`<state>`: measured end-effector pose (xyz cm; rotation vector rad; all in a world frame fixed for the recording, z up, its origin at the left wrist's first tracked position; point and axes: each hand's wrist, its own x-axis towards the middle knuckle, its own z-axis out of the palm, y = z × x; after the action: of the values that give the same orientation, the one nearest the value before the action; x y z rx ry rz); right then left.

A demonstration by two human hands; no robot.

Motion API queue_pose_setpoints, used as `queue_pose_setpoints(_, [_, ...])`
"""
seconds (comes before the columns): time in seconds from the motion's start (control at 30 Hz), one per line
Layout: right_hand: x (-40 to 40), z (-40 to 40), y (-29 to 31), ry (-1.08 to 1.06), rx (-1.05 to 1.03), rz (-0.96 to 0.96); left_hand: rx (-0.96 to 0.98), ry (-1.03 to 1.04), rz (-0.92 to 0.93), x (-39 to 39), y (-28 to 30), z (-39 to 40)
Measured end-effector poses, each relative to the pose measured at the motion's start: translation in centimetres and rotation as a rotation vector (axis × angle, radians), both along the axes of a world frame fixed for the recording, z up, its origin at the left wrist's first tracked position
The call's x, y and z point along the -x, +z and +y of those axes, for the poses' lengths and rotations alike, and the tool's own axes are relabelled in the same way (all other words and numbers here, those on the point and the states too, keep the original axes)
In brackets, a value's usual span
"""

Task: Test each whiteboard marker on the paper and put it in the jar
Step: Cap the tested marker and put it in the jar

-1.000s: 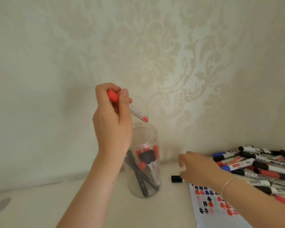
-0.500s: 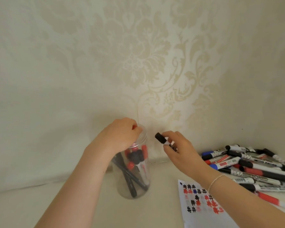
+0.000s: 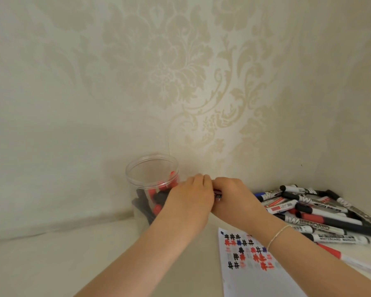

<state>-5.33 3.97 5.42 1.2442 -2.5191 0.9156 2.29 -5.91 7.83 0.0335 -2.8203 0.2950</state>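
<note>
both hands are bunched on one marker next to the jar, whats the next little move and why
Probably pull the cap off. Both the left hand and right hand meet on the marker, little of which shows, beside the jar. It has not yet reached the paper, whose marks sit just below the hands, so uncapping comes before a test stroke.

There is a single view, from a wide-angle camera on the person's head. It looks forward and slightly down into a corner where the table (image 3: 51,264) meets the wall (image 3: 180,71), which fills the upper two thirds and bows at the edges. The camera sits close: both forearms enter from the bottom edge, and the hands (image 3: 212,198) meet just below centre.
</note>
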Motion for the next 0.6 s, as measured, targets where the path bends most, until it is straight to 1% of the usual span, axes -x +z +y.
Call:
queue_pose_setpoints(0.07, [0.5,0.6,-0.2,-0.005,0.017,0.126,0.042,0.028,-0.071,0.7,-0.7,0.3])
queue_pose_setpoints(0.1, [0.6,1.0,-0.5,-0.067,0.031,0.232,0.024,0.034,-0.093,1.0,-0.8,0.4])
queue_pose_setpoints(0.17, [1.0,1.9,-0.9,-0.269,0.097,0.335,-0.115,0.05,-0.101,1.4,-0.9,0.6])
queue_pose_setpoints(0.2, [1.1,2.5,-0.8,-0.367,0.167,0.259,-0.221,0.056,-0.098,1.7,-1.0,0.5])
queue_pose_setpoints(0.23, [1.1,3.0,-0.1,-0.453,0.289,0.079,-0.348,0.052,-0.106,1.9,-1.1,0.5])
queue_pose_setpoints(0.27, [0.9,3.5,0.8,-0.464,0.434,-0.226,-0.48,0.035,-0.122,2.3,-1.2,0.4])
queue_pose_setpoints(0.3, [0.8,4.0,1.3,-0.361,0.543,-0.595,-0.594,0.005,-0.162,2.5,-1.3,0.3])
queue_pose_setpoints(0.33, [0.7,4.4,1.5,-0.206,0.607,-0.943,-0.696,-0.041,-0.213,2.6,-1.5,0.5])
queue_pose_setpoints(0.37, [0.5,4.6,1.4,-0.1,0.592,-1.12,-0.781,-0.102,-0.268,2.5,-1.5,0.8])
queue_pose_setpoints(0.4, [0.3,4.7,1.0,-0.034,0.559,-1.173,-0.843,-0.162,-0.314,2.3,-1.4,1.1])
queue_pose_setpoints(0.5, [0.2,5.0,0.1,0.017,0.528,-1.121,-0.989,-0.278,-0.419,1.7,-1.6,1.8])
queue_pose_setpoints(0.6, [0.3,5.1,0.1,0.086,0.585,-1.136,-1.298,-0.371,-0.397,1.4,-1.8,1.9])
